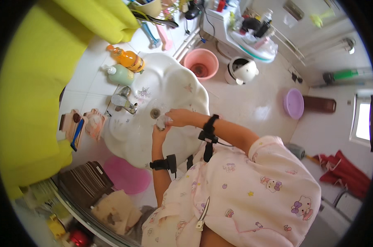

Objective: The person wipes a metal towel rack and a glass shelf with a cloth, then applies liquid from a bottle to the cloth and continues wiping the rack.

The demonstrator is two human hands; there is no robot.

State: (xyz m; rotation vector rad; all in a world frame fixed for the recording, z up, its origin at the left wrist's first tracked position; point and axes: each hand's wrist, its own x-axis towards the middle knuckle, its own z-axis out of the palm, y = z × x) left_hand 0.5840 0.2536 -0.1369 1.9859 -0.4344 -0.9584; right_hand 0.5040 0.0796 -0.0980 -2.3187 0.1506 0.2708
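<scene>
Both hands are over the white, flower-shaped sink [186, 96], close to its drain [155, 113]. Between them is a small, crumpled, whitish thing [162, 122] that looks like a wet cloth; its exact kind is hard to make out. My left hand [159, 131] has its fingers closed on the lower side of it. From the right, my right hand [178, 117] reaches across and pinches its other side. A chrome faucet [124, 100] stands at the sink's left rim, beyond my left hand. No running water can be made out.
Left of the sink stand an orange pump bottle [131, 60], a pale green pump bottle [121, 75], a soap dish [95, 123] and a blue-handled razor [77, 133]. A pink bucket [201, 61], a white bin [242, 71] and a purple basin [293, 103] sit on the floor.
</scene>
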